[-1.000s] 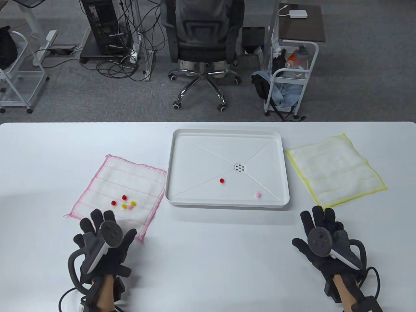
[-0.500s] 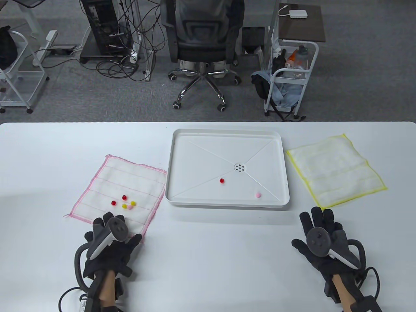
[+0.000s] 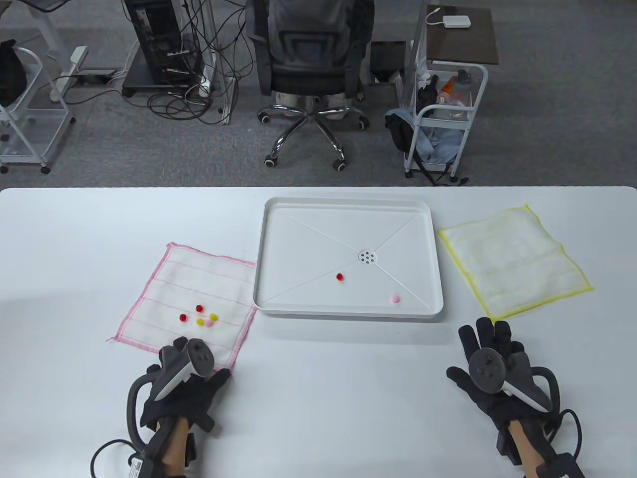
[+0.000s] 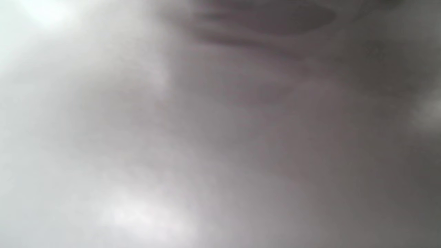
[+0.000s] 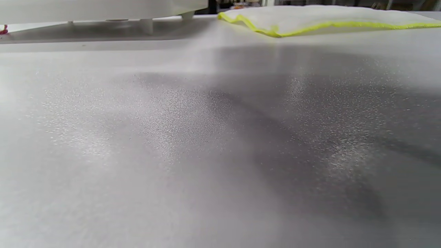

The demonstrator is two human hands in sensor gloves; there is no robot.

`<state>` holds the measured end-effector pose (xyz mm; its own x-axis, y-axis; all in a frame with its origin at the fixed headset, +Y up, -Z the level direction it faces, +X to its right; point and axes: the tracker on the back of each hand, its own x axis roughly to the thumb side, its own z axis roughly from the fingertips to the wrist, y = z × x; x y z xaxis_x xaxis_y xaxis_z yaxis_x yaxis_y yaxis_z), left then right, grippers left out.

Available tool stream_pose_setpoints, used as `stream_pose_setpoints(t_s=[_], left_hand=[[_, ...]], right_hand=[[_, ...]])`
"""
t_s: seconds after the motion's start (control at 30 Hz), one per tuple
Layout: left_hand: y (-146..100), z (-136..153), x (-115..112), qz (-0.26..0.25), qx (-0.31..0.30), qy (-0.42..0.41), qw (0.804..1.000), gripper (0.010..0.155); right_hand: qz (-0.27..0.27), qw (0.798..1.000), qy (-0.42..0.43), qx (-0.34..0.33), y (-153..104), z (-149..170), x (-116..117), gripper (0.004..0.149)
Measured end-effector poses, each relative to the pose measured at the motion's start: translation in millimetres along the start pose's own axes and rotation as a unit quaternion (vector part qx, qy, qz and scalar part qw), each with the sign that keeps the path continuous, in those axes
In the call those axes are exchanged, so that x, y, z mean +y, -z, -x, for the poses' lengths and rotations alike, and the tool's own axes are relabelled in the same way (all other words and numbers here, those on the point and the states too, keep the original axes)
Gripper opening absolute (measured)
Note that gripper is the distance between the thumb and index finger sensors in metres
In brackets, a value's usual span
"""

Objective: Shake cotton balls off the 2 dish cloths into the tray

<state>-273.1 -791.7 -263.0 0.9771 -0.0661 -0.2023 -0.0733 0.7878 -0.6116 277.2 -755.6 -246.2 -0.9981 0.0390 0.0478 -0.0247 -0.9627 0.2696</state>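
Both hands lay near the front edge of the white table [image 3: 74, 239]. On the left, the left hand [image 3: 181, 381] sat at the near right corner of the pink-edged cloth [image 3: 186, 298], its fingers curled down onto the cloth's hem; the tracker hid the fingertips, so whether they actually pinched the fabric could not be told. That cloth lay flat, just left of the tray and touching or nearly touching its lower left corner. Five small cotton balls [image 3: 199, 315] sat clustered on its near half: two red, two yellow and one pink. The left wrist view was only a grey blur with nothing readable in it.

Moving right, the white tray [image 3: 348, 203] stood in the middle of the table, with a round drain disc [image 3: 368, 257] at its centre. One red ball [image 3: 340, 277] lay on its floor left of centre, and one pink ball [image 3: 394, 298] lay near its front right corner.

Further right, the yellow-edged cloth [image 3: 515, 259] lay flat beside the tray with no balls on it. The right hand [image 3: 492, 366] rested palm down on the bare table just in front of that cloth's near corner, fingers straight and spread, holding nothing. The right wrist view showed the tabletop, the yellow hem [image 5: 310, 26] and the tray's underside beyond.
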Motion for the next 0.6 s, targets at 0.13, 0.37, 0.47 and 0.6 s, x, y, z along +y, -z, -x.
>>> stream_pose_setpoints(t_s=[0.13, 0.37, 0.47, 0.6], left_hand=[[-6.2, -10.3, -2.0, -0.004, -0.013, 0.016, 1.000, 0.085], [-17.1, -21.5, -2.6, -0.009, -0.026, 0.013, 1.000, 0.083], [-19.6, -23.6, -2.6, -0.009, -0.026, 0.010, 1.000, 0.083], [-23.7, -27.1, -2.3, -0.009, -0.024, 0.010, 1.000, 0.082]], right_hand=[[0.000, 1.000, -0.001, 0.000, 0.3, -0.1, 0.6, 0.079], [-0.006, 1.000, -0.005, 0.000, 0.9, -1.5, 2.4, 0.079], [-0.009, 1.000, -0.005, 0.000, 1.1, -1.9, 3.0, 0.079], [-0.011, 1.000, -0.006, 0.000, 1.2, -2.4, 3.5, 0.079]])
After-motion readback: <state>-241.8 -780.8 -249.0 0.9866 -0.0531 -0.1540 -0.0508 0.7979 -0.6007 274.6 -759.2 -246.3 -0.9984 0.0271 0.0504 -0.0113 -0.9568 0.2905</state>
